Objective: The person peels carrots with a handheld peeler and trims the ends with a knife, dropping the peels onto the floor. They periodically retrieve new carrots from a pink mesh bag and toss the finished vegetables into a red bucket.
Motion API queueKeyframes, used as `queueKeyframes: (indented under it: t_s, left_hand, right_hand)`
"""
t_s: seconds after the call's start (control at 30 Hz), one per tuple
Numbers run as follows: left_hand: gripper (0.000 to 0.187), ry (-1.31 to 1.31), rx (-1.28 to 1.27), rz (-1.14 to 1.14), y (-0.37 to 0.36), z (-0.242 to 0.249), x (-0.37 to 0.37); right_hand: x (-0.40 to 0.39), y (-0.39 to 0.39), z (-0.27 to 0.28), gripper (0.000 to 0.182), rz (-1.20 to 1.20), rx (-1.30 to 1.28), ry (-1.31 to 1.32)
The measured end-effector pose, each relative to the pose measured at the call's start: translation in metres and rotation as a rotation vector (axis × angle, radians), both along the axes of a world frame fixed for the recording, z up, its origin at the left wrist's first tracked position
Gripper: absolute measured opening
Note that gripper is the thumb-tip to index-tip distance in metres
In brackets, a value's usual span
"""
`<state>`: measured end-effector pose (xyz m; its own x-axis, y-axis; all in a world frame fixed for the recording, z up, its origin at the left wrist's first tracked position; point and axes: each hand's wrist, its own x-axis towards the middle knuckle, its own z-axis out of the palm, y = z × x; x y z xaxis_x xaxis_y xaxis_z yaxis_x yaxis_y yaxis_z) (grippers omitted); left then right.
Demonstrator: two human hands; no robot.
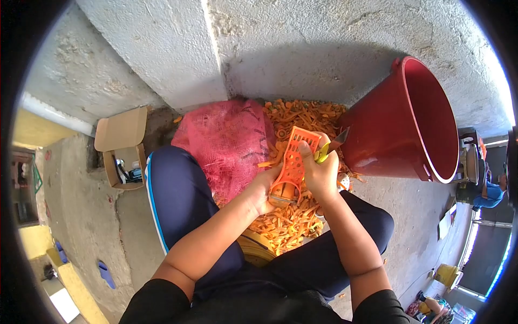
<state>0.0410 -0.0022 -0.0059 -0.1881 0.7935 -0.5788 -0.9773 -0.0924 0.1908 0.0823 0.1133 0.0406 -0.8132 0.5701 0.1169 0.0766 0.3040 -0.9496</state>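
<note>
In the head view, my right hand point(322, 175) is closed round an orange perforated plastic peeler point(294, 162), its thumb on the holed handle. The same hand also grips a knife with a yellow-green handle point(322, 154), its blade point(339, 139) pointing toward the bucket. A thick orange carrot point(286, 191) lies under the peeler's wide end, and my left hand point(260, 191) is wrapped round its side. Part of the carrot is hidden by the peeler and fingers. Below and behind both hands spreads a pile of orange peelings point(294, 227).
A pink mesh sack point(226, 140) lies left of the peelings. To the right leans a large red bucket point(377, 129). An open cardboard box point(121, 132) and a blue slipper point(106, 274) are at left. A rough wall point(302, 43) rises behind; people are at far right.
</note>
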Motion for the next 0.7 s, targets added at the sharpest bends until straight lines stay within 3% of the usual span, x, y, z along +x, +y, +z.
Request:
queueKeyframes:
  t_s: [0.3, 0.63, 0.7]
  left_hand:
    - [0.028, 0.015, 0.060, 0.003, -0.002, -0.011, 0.000]
    - [0.030, 0.054, -0.029, 0.052, 0.002, 0.004, -0.003]
    - [0.031, 0.031, 0.382, -0.085, -0.007, -0.039, -0.004]
  right_hand:
    - [-0.003, -0.001, -0.006, 0.016, -0.076, 0.024, -0.126]
    - [-0.007, 0.006, -0.016, 0.016, -0.160, 0.127, -0.084]
    - [-0.009, 0.021, -0.028, 0.015, -0.269, 0.267, -0.035]
